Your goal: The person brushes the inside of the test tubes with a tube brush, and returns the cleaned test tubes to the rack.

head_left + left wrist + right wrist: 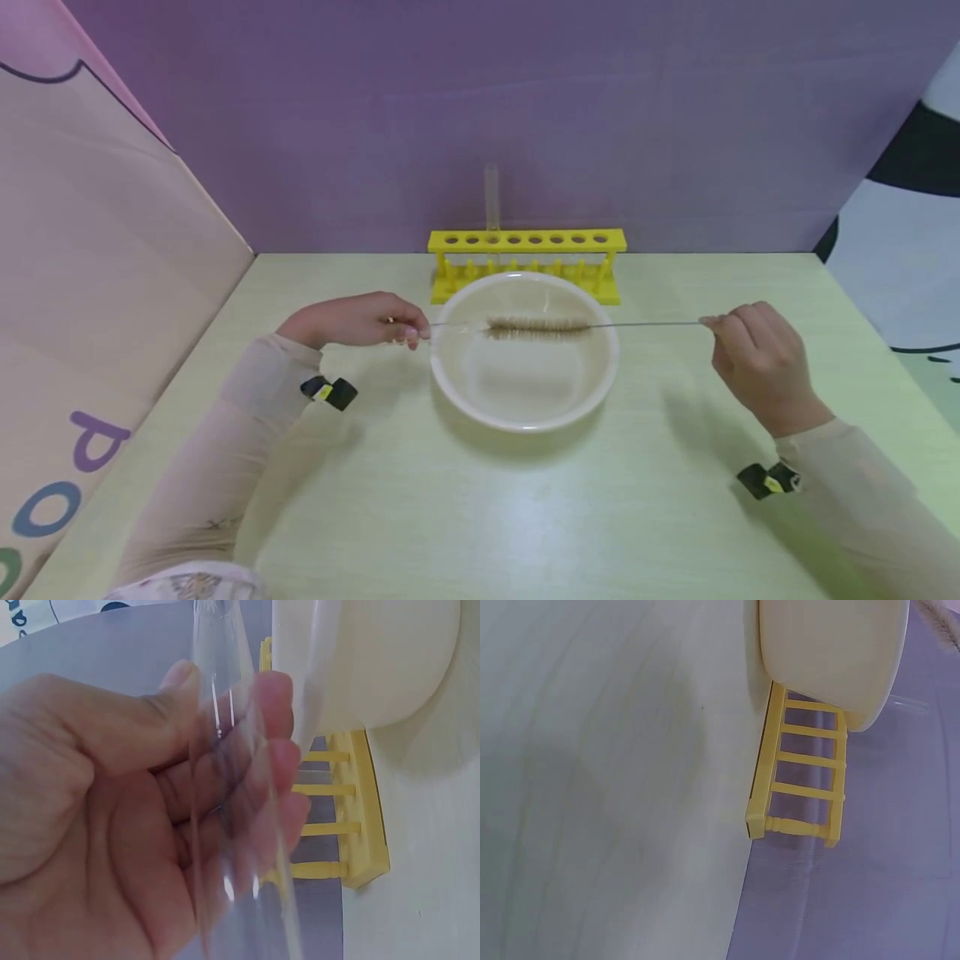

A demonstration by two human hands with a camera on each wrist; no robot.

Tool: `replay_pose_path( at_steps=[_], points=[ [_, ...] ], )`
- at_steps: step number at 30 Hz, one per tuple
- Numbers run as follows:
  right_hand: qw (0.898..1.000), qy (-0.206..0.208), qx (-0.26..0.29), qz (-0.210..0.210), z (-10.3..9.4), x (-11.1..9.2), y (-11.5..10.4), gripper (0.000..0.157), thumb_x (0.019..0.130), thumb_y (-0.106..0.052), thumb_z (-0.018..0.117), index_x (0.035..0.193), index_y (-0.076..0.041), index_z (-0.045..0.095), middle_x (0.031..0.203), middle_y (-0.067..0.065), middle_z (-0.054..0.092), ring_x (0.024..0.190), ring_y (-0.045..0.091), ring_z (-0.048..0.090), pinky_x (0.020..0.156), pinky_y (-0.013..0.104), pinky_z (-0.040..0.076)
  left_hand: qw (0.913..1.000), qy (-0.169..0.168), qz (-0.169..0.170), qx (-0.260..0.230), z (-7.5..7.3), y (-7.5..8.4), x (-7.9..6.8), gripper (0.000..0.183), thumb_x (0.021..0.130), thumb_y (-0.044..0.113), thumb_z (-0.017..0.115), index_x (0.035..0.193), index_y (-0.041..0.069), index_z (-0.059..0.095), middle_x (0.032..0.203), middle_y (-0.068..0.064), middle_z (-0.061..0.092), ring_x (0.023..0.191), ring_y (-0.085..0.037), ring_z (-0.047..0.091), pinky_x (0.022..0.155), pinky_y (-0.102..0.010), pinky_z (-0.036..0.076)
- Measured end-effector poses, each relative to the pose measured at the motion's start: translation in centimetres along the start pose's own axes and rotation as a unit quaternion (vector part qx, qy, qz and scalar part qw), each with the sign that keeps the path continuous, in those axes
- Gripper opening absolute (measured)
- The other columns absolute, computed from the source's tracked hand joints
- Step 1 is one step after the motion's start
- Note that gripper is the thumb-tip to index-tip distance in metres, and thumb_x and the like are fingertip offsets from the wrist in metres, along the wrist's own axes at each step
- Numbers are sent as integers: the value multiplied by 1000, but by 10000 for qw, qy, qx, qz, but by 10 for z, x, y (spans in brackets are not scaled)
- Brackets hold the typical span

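Observation:
A clear glass test tube (232, 825) lies across my left hand (360, 321), pinched between the thumb and curled fingers; in the head view it points right, over the basin's left rim. My right hand (761, 358) pinches the end of the thin wire handle (648, 323) of a test tube brush (538, 328). The brush's tan bristles stretch level above the white basin (480, 387), their tip right at the tube's mouth. In the right wrist view the right hand is out of frame and only a bit of bristle (939, 622) shows at the top corner.
Behind the basin stands a yellow test tube rack (527, 242), partly hidden by it. Another clear test tube (491, 196) stands upright in the rack. A purple backdrop (300, 150) rises at the table's back edge, with printed panels on both sides.

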State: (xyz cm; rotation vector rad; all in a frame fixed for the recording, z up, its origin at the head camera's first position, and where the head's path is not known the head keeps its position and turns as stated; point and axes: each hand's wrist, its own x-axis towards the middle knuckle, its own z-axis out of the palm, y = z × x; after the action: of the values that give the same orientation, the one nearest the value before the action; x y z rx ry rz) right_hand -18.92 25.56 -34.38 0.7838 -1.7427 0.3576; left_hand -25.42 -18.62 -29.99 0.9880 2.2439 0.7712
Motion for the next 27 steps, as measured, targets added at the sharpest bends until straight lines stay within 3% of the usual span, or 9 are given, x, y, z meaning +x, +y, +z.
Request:
replay_pose_path(
  at_steps=[6,12,21,27],
  points=[
    [9999,-73,73,-17,2,2,-1,26,93,-4,43,69,6,48,57,17,43,46,32,37,42,43,30,10000,-9,73,40,2,1,3,22,99,7,45,113,3,62,101,-9,64,87,-19,54,79,-39,47],
    [9999,-80,67,-25,3,2,-1,26,94,-4,43,70,7,50,58,17,44,47,33,38,43,44,31,10000,22,56,-25,2,3,5,21,99,7,46,112,4,62,102,-15,63,88,-26,53,79,-44,46],
    [9998,-188,72,34,1,1,0,17,87,2,47,70,7,50,58,17,45,48,33,39,43,43,32,10000,60,-48,59,2,2,5,22,99,7,46,113,5,62,103,-14,64,88,-22,54,78,-35,47],
    [9998,-150,119,28,2,1,-1,20,89,0,45,70,7,51,58,17,45,47,33,39,43,43,31,9999,73,-84,71,4,2,3,23,99,7,46,115,5,61,104,-11,64,91,-19,56,82,-39,48]
  ],
)
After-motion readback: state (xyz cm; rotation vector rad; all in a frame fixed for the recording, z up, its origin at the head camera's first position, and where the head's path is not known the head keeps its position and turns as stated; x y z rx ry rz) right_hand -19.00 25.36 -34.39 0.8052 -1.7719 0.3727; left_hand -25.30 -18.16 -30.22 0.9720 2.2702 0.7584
